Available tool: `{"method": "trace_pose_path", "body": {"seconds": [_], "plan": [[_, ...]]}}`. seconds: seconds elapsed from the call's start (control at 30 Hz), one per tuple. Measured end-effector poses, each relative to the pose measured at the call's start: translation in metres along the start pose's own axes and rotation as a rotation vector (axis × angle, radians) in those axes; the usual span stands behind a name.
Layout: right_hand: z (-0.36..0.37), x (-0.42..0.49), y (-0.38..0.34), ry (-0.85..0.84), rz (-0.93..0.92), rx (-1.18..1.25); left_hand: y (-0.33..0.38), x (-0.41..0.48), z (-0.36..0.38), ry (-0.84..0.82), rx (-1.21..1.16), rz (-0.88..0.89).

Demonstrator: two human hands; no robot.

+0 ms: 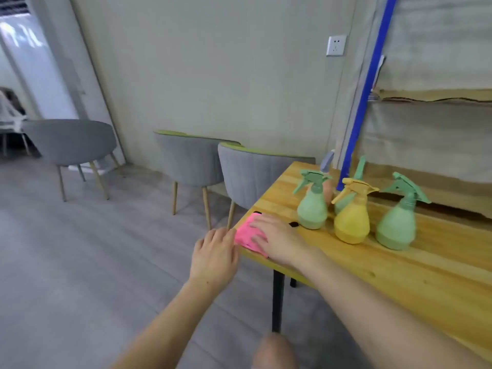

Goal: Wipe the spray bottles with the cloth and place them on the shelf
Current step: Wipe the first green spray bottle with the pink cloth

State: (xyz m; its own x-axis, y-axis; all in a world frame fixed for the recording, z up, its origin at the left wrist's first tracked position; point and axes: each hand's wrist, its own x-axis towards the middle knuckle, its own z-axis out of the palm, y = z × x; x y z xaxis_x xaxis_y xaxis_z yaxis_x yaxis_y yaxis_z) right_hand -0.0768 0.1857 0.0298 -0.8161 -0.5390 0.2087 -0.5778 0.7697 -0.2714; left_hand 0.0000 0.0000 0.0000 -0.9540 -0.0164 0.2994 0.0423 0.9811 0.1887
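right hand (277, 241) lies flat on pink cloth (246, 233), spray bottles (352, 222) standing upright nearby.

Bare forearms (165, 315), bare hands (214, 258) (279, 242)

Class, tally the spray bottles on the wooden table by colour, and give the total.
Green spray bottles: 3
Yellow spray bottle: 1
Peach spray bottle, partly hidden: 1
Total: 5
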Motion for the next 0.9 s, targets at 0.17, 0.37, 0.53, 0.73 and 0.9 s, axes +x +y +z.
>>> {"method": "trace_pose_path", "body": {"seconds": [0.17,0.37,0.53,0.73,0.9], "plan": [[0.008,0.012,-0.004,-0.18,-0.01,-0.011,-0.005,0.0,0.009,-0.033,0.006,0.0],[0.019,0.002,0.006,-0.023,0.046,-0.09,0.004,0.0,0.009,-0.041,-0.018,-0.012],[-0.011,-0.025,0.014,0.221,0.164,0.129,0.021,0.003,-0.003,0.015,-0.064,-0.023],[-0.078,-0.1,0.047,0.584,0.292,0.392,0.09,0.018,-0.024,0.133,-0.188,0.083],[-0.12,-0.164,0.08,0.79,0.401,0.511,0.173,0.024,-0.03,0.171,-0.312,0.235]]}}
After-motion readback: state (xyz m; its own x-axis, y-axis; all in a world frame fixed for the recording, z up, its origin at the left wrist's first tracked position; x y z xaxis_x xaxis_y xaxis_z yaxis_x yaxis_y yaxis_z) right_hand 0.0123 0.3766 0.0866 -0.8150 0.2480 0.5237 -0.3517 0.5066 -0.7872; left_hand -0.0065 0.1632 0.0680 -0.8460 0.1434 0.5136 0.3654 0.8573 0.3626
